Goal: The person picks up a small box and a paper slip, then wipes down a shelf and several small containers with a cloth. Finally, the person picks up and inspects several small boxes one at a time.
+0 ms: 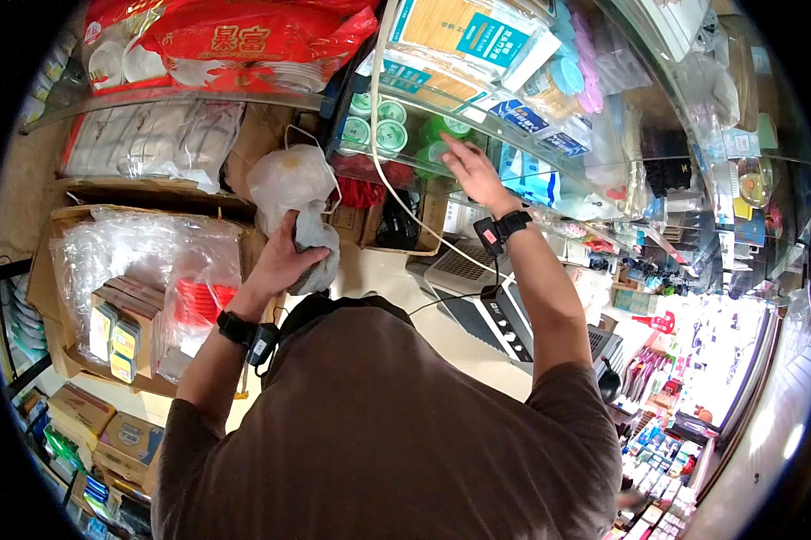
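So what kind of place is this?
Probably a small shop or its stock corner: there's a big red bag of white cups or bowls, round green-and-white tubs grouped together, and cardboard boxes.

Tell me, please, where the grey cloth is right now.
In the head view, the grey cloth is left of centre, in the left hand, just below the white plastic bag.

A clear glass shelf (288, 99) at the left carries shiny red plastic packs (270, 31) of white cups (108, 61), a second transparent glass shelf (423, 101) bears flat packets (495, 40) of pale wooden sticks (437, 20), and an open brown cardboard box (45, 301) stands on the cream tiled floor (369, 274)
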The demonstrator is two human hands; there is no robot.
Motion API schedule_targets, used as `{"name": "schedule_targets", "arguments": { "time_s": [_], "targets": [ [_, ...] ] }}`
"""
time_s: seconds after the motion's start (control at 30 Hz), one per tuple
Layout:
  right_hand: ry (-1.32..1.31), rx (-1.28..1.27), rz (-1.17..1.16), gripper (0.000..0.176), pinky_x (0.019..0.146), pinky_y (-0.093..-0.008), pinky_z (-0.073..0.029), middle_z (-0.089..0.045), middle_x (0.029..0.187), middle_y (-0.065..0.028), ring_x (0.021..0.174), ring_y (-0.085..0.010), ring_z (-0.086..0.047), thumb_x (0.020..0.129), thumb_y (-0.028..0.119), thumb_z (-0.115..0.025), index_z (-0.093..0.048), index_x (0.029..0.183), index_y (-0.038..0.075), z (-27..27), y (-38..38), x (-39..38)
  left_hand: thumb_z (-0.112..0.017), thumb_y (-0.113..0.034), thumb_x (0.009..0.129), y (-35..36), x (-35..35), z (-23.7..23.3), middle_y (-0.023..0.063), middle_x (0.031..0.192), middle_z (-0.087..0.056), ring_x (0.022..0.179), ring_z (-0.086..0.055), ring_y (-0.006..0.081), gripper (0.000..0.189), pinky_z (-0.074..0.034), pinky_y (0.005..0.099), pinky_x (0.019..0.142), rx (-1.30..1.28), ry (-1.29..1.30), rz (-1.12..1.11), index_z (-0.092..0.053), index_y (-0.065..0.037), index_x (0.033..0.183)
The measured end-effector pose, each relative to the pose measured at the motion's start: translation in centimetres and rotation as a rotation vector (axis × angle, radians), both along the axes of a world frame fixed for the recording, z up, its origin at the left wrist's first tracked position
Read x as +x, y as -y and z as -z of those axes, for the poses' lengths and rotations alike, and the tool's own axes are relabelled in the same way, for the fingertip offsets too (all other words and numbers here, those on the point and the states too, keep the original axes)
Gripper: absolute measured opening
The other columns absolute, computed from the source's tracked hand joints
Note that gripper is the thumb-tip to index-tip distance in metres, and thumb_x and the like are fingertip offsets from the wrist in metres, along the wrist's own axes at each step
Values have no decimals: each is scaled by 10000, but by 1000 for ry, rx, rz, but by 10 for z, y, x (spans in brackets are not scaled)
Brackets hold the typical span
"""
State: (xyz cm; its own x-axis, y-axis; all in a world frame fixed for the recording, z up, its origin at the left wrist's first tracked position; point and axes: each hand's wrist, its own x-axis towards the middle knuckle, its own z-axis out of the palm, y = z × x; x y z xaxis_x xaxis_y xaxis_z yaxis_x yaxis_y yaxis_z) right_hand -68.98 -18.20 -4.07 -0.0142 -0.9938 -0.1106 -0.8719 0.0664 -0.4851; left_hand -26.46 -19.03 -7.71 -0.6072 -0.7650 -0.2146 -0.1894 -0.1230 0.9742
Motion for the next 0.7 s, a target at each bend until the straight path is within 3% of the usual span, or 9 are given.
{"name": "schedule_targets", "arguments": {
  "time_s": [0.2, 0.4, 0.5, 0.6, 0.7],
  "targets": [
    [-33, -27, -111, 515, 1127, -455, -386, -704, 1301, -104, 1270, -352, -548, 1054, 249, -461, -445, 1510, 12, 24, -3, -6, -825, -95, 824, -3, 7, 8, 196, 1268, -636, 1194, -614, 283, 779, -475, 389, 1048, 13, 28, -33, -392, 31, 1459],
    [-240, -61, -172, 448, 1081, -464, -427, -711, 1276, -128, 1168, -361, -594, 1003, 177, -484, -536, 1425, 37, 29, -5, -12, -837, -118, 821, -13, 12, 26, 209, 1270, -639, 1209, -616, 296, 806, -479, 397, 1049, 26, 21, -52, -379, 26, 1468],
    [132, -125, -11, 380, 1019, -430, -478, -737, 1219, -135, 1094, -317, -640, 1016, 145, -467, -588, 1359, 34, 32, -10, -14, -838, -131, 821, -14, 15, 20, 214, 1272, -644, 1209, -624, 302, 806, -482, 401, 1047, 38, 52, -54, -381, 25, 1466],
    [352, -160, 195, 396, 1045, -365, -459, -736, 1259, -115, 1137, -222, -634, 1048, 155, -400, -561, 1379, 8, 33, -12, -14, -838, -140, 822, -14, 17, 19, 213, 1276, -648, 1206, -630, 303, 799, -485, 404, 1040, 21, 59, -56, -386, 25, 1460],
    [458, -76, 355, 396, 1066, -336, -444, -747, 1243, -102, 1163, -210, -624, 1056, 136, -365, -568, 1363, -10, 28, -13, -13, -836, -149, 824, -14, 19, 28, 207, 1275, -649, 1205, -629, 300, 792, -483, 404, 1037, 24, 50, -38, -392, 22, 1458]
  ]
}}
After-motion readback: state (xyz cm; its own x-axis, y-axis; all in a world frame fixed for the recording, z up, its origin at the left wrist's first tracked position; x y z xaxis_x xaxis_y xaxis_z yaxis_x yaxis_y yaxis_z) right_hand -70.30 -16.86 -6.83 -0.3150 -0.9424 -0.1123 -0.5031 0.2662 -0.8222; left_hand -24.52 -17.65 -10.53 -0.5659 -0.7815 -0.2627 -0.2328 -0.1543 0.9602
